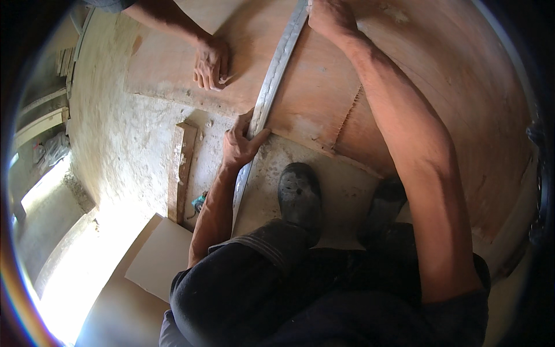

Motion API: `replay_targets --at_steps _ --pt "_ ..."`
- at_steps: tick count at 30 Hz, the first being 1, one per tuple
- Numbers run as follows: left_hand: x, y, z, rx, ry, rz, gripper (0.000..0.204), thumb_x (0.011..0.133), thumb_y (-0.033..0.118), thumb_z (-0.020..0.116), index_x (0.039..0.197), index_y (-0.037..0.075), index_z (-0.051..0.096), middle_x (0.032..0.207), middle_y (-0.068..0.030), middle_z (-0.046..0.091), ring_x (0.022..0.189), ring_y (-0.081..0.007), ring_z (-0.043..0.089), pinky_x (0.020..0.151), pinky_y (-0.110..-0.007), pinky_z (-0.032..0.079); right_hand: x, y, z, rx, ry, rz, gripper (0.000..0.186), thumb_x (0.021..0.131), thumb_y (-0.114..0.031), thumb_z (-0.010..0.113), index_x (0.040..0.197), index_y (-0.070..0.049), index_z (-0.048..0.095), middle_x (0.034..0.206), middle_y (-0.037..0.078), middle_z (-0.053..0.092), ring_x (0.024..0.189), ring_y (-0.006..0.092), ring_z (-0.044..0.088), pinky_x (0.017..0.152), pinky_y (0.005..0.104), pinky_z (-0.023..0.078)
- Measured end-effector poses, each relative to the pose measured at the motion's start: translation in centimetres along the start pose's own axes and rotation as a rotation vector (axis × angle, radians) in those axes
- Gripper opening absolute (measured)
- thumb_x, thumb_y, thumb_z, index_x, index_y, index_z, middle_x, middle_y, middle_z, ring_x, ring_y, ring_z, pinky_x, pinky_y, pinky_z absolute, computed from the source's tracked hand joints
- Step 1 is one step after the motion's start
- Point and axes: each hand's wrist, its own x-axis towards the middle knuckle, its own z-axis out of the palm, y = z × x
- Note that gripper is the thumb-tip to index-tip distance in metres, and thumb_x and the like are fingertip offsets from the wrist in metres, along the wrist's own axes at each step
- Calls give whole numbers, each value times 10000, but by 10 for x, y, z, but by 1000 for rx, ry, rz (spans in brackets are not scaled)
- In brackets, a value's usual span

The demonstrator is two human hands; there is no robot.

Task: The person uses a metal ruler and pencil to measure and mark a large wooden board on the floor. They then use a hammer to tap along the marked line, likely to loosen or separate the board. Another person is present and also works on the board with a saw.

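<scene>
The left hand (240, 144) is partly closed around the long, pale grey metal strip (275, 69), its thumb on the right side and its fingers on the left. The right hand (332, 20) is curled against the strip's farther part at the upper edge of view; its fingertips are partly cut off, so I cannot tell how tightly it grips. The strip lies slantwise across a reddish-brown wooden board (312, 95), running past the board's near edge and down beside the left forearm. A jagged dark line (348, 117) marks the board right of the strip. On the left, a co-worker's hand (211, 62) rests on the board with bent fingers. Nearer the person, a dark shoe (299, 191) stands on the pale, stained floor (263, 199). Farther left lie a narrow piece of wood (181, 168), a small green-and-black object (199, 202) and a flat white panel (159, 260).
</scene>
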Motion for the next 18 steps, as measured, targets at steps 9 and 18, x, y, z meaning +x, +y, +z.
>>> replay_targets --at_steps 9,18 --pt "-6 6 1 147 82 50 670 867 298 819 1419 0 581 1088 -232 741 987 -210 729 883 -342 551 -1 1 0 34 7 -4 138 811 -103 602 833 -42 724 854 223 737 832 399 730 768 513 576" --pt "-6 -4 4 168 129 146 665 853 310 831 1409 21 606 892 -216 738 773 -254 747 712 -356 563 1 -3 0 32 19 -33 129 796 -102 616 844 -45 721 832 218 733 816 403 729 757 513 575"
